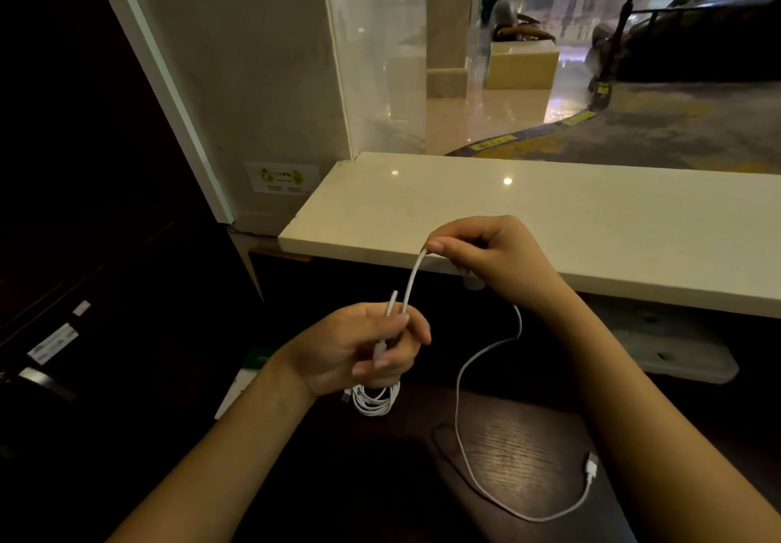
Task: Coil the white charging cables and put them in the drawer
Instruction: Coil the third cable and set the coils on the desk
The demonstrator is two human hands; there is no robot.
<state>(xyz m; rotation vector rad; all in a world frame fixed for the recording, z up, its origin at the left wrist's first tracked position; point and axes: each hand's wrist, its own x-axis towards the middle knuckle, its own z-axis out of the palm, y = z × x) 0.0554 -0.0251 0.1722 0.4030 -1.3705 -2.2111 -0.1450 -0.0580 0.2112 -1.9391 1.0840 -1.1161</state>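
Observation:
A white charging cable (458,386) runs between both hands above a dark wooden desk (520,449). My left hand (359,348) pinches one end of it, with a short plug tip sticking up past the fingers. My right hand (494,255), higher and to the right, grips the cable a little further along. From there the cable drops in a loose curve onto the desk and ends in a white USB plug (591,467) at the lower right. A second white cable (374,403) lies coiled on the desk just under my left hand. No drawer can be made out.
A cream stone counter (591,221) runs across behind the hands, with glass and a lobby beyond it. A pale tray-like object (676,348) sits under the counter at right. White and green papers (241,382) lie at the left. Dark cabinetry fills the left side.

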